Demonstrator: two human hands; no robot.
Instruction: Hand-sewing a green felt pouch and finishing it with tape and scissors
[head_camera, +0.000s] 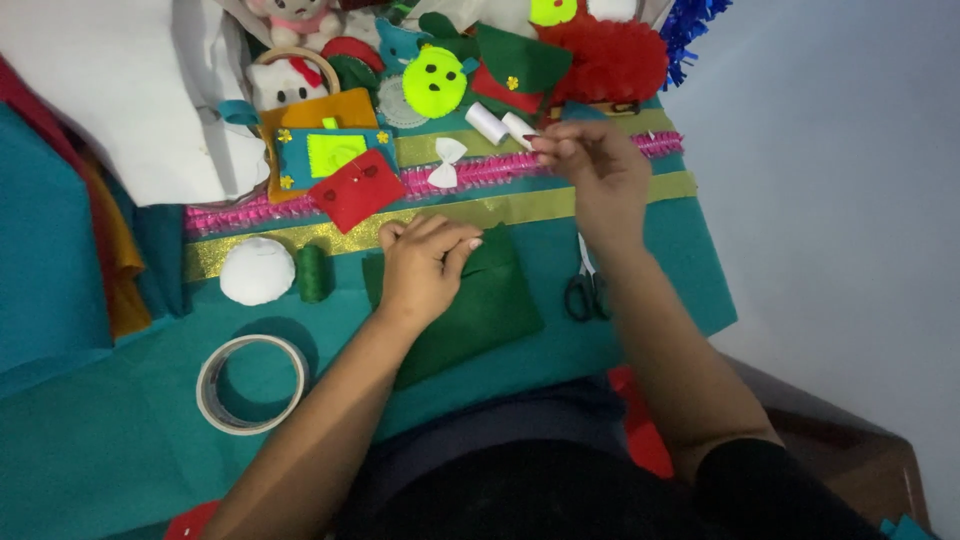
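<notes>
On teal felt (120, 440), left hand (425, 265) flat on dark green felt (480, 310); right hand (590, 165) pinching perhaps a needle, scissors (585, 295) just beside.

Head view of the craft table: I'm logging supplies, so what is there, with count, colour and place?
Dark green felt piece: one, centre, under the left hand.
Green thread spool: one, left of it.
White stuffed felt round: one, beside the spool.
Tape roll: one, pale, lower left.
Black-handled scissors: one, right of the felt.
Red felt piece: one, upper centre.
White thread spools: two, top centre.
Pink ruffled trim: one strip, across the table.
Left hand: pressing the felt.
Right hand: raised, fingers pinched.
</notes>
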